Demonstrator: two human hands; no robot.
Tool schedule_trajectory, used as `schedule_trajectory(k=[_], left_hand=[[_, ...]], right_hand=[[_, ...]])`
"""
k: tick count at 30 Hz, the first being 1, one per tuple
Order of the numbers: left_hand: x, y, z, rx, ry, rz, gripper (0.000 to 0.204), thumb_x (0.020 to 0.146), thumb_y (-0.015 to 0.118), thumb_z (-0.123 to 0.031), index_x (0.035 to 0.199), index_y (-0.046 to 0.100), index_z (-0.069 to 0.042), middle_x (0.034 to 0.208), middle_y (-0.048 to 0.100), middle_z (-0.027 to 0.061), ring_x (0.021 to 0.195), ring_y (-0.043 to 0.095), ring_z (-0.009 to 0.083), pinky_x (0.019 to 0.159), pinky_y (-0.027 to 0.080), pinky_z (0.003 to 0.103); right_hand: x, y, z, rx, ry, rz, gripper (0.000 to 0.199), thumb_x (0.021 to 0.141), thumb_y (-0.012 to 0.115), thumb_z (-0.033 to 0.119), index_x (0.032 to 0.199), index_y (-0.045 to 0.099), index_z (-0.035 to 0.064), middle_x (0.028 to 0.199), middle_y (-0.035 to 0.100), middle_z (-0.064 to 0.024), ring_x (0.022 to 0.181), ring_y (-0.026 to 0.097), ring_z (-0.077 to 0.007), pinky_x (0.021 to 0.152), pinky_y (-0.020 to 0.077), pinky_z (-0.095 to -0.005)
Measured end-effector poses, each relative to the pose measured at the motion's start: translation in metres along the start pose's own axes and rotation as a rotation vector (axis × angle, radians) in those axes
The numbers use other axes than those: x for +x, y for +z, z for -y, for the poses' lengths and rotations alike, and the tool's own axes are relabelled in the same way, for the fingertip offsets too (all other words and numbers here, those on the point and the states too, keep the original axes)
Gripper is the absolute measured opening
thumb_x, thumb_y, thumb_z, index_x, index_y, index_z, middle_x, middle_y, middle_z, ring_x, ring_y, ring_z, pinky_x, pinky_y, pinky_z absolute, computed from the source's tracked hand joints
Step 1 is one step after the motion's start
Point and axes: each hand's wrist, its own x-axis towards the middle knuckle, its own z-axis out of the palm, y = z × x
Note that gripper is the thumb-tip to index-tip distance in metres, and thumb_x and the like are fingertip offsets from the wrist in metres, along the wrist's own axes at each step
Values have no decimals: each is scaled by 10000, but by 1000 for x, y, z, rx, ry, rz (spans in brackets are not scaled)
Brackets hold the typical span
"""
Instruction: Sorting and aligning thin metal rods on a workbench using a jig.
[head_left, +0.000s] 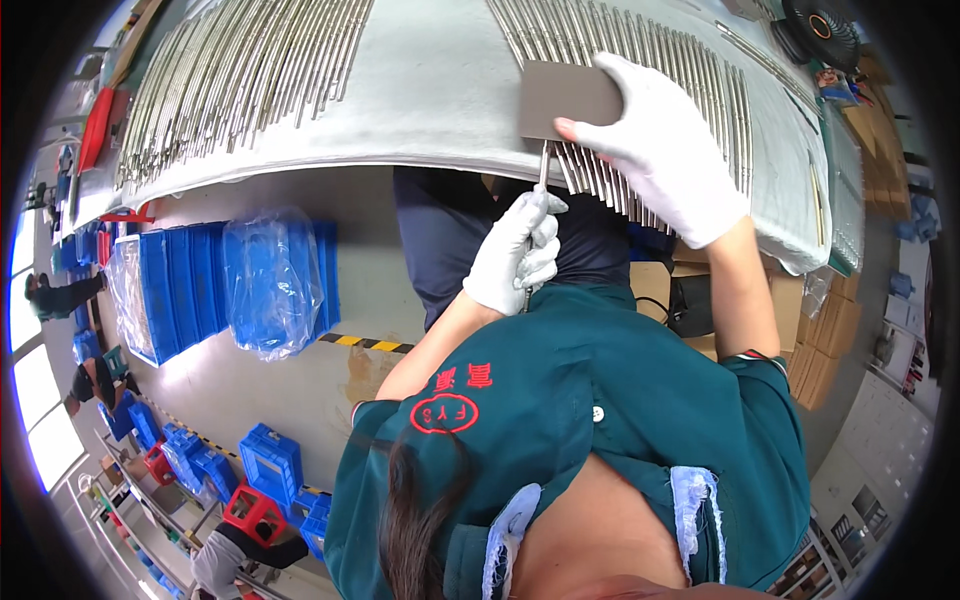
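Observation:
My left hand [517, 250], in a white glove, is closed round a thin metal rod [544, 165] at the table's front edge. The rod's far end goes out of sight under a flat grey-brown rectangular pad [565, 100]. My right hand [665, 150], gloved in white with a bare thumb tip showing, grips that pad by its right side, over a row of similar metal rods [735, 120]. Whether the pad touches the held rod, I cannot tell. Another dense row of metal rods [250, 70] lies to the left on the pale cloth-covered table [420, 100].
Blue crates [185, 285], partly wrapped in clear plastic, stand on the floor to the left. At the far right of the table is a small black fan [820, 30]. Cardboard boxes [825, 345] are stacked at the right. Other people are in the background at left.

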Motion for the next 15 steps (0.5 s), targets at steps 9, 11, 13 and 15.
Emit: schedule_trajectory(k=[9,11,13,15], left_hand=[[7,-14,3,-58,10,56,309,962,453,-341,936,509,-38,576,361,-52,367,254,22,325,206,178],[9,-19,2,-199,-57,142,327,956,458,-358,950,520,-37,567,380,-49,357,266,31,322,207,177],[9,-20,0,-225,-70,172,333,954,458,-363,959,522,-37,565,394,-44,353,272,35,317,206,177],[9,-22,0,-250,-88,203,339,952,458,-368,968,525,-36,563,409,-40,349,277,39,312,206,176]], right_hand=[[-29,-14,-17,-2,37,51,476,670,680,59,1093,644,274,1237,500,-198,1097,514,-348,929,421,-390],[-38,-23,-18,-11,159,83,502,672,677,45,1113,641,282,1263,483,-203,1112,506,-354,932,420,-388],[-43,-23,-15,28,221,80,487,690,670,55,1122,642,277,1281,463,-219,1123,499,-356,945,410,-389],[-45,-22,-13,37,296,57,462,710,660,68,1124,644,274,1291,450,-225,1133,492,-357,959,397,-390]])
